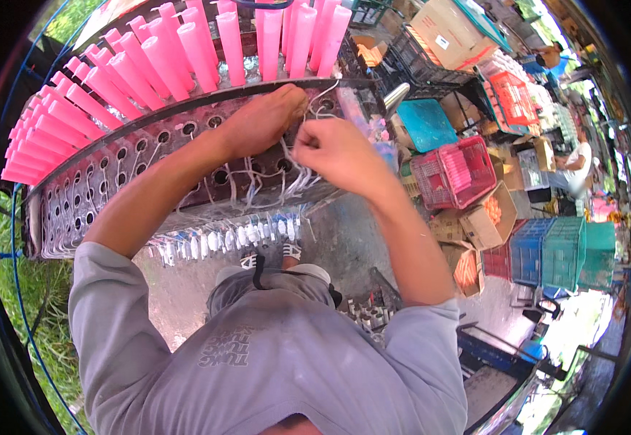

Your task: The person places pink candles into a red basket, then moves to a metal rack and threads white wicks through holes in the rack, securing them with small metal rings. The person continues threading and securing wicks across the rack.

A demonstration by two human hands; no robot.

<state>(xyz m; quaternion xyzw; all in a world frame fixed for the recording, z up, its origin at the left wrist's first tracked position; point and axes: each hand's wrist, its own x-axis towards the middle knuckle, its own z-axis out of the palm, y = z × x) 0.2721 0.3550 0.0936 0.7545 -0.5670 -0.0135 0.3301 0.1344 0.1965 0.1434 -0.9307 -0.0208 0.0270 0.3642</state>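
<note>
A long candle-moulding machine (185, 190) with rows of round holes lies across in front of me. Above its right end, my left hand (276, 116) is closed, fingers pinched at a white wick (324, 92) that runs up to the machine's back edge. Close beside it, my right hand (337, 154) is closed too, its fingertips by loose white strands; what they hold is hidden. Slack wicks (297, 181) trail out of the holes below both hands. Behind the holes, pink candles (167, 65) stand upright in rows.
White wick bundles or spools (221, 238) hang along the machine's near edge. To the right are a pink crate (454, 172) of pink candles, cardboard boxes (491, 217), a teal lid (427, 124) and stacked blue and green crates (563, 252). A person (578, 163) sits farther right.
</note>
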